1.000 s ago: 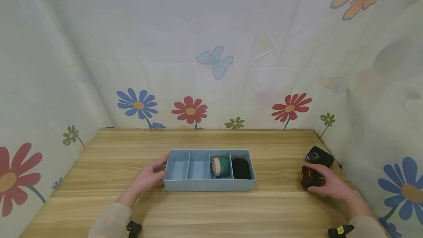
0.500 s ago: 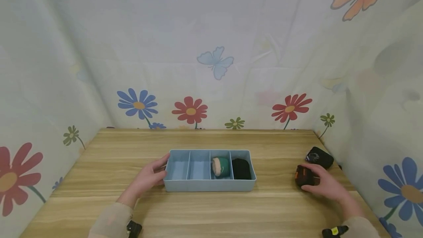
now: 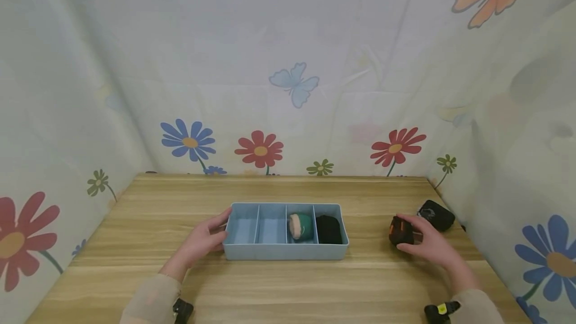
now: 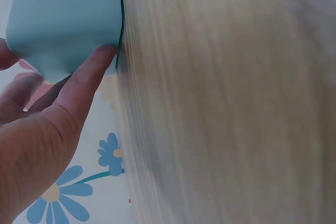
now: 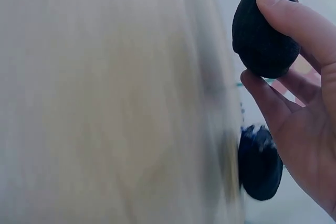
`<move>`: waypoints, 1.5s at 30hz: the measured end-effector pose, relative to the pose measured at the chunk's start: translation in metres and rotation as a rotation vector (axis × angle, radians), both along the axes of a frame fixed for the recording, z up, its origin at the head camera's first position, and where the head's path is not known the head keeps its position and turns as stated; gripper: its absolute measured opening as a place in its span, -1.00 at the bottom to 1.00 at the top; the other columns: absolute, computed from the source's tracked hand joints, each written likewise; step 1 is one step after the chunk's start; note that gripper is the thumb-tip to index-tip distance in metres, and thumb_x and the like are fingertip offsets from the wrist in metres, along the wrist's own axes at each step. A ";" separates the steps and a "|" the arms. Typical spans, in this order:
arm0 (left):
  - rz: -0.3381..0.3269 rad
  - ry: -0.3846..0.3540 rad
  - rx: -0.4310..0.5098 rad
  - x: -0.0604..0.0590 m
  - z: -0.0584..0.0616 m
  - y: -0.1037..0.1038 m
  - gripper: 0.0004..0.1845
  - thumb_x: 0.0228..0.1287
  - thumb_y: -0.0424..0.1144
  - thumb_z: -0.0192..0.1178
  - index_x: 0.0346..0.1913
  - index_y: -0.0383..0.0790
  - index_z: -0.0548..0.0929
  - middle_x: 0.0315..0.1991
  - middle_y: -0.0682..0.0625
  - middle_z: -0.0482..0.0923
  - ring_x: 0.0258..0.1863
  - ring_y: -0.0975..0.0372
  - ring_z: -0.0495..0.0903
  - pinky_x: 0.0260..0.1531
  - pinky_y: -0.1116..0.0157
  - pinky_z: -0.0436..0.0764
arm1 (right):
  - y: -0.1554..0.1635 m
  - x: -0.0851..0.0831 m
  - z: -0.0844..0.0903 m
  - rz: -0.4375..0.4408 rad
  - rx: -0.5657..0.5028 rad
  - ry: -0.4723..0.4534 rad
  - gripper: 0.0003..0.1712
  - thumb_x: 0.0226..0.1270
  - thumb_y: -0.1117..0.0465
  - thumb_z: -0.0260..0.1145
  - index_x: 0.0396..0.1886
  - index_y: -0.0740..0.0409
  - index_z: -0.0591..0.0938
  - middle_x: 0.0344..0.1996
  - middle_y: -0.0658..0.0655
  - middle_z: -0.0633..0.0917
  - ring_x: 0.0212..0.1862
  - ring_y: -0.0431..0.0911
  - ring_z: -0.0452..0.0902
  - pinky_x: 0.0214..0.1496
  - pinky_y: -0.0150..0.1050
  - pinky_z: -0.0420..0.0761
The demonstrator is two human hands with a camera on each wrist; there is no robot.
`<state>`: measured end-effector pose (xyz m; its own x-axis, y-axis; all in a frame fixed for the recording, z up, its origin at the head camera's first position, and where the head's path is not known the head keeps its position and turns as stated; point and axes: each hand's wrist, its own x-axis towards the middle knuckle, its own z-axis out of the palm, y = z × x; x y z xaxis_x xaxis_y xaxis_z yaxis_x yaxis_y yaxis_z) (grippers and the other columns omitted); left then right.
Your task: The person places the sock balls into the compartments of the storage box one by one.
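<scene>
Right hand (image 3: 429,246) is pinching the dark orange-marked sock roll (image 3: 401,231), now lifted and carried closer to the blue tray's (image 3: 288,253) right end. Left hand (image 3: 202,241), fingers relaxed, is steadying the tray's left wall.

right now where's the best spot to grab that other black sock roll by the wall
Probably pinch the black sock roll across its short sides from above. It lies flat on the table near the right edge, clear of the right hand, so its top is open.

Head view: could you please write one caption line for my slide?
Left hand touches the blue tray; right hand grips a dark sock roll beside it.
</scene>
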<state>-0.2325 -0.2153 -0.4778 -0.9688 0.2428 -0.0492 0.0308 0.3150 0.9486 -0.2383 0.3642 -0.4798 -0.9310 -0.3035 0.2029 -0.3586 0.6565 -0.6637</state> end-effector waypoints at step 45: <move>-0.016 0.005 0.007 -0.001 -0.001 0.000 -0.29 0.36 -0.45 0.03 0.54 -0.26 0.12 0.51 -0.33 0.05 0.35 -0.25 0.28 0.01 0.05 0.62 | -0.136 -0.027 0.049 0.289 -0.130 0.150 -0.07 -0.05 0.37 0.61 0.37 0.24 0.41 0.20 0.26 0.45 0.12 0.15 0.48 0.07 0.08 0.61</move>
